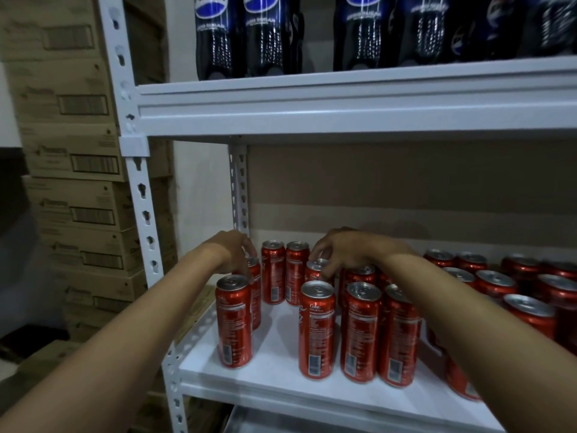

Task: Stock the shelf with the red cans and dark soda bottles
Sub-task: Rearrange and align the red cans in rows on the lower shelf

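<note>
Right hand [340, 251]: palm down, fingers curled over the lid rim of a red can [318, 271], pinching it from above. Forearm runs in from lower right, crossing in front of cans there. That held can stands upright, long axis vertical, just behind the front centre can [317, 329].

Left hand [232, 250]: palm down, wrist bent, fingers draped over the top of a second can [254, 289] directly behind the front left can [234, 321]. Fingertips curl round its rim; the grip itself is partly hidden by the hand. Forearm enters from lower left.

All cans upright on the lower shelf [274, 348], lids up, labels mostly showing the print side. Landmark: front centre can. Left of it, apart, the front left can. Right of it, touching in a row, two more cans. Behind it and to the left, two cans side by side at the back. Further right, a loose cluster of cans; count there unclear, at least ten, blurred and partly hidden by the arm. Left group as seen: about ten.

Upper shelf [343, 101] above the landmark: dark soda bottles [240, 39] standing upright, only lower halves in view; two at left, at least four more at right, rightmost blurred.

Left of the white shelf upright [142, 195]: stacked cardboard boxes [78, 157], six or more high.
</note>
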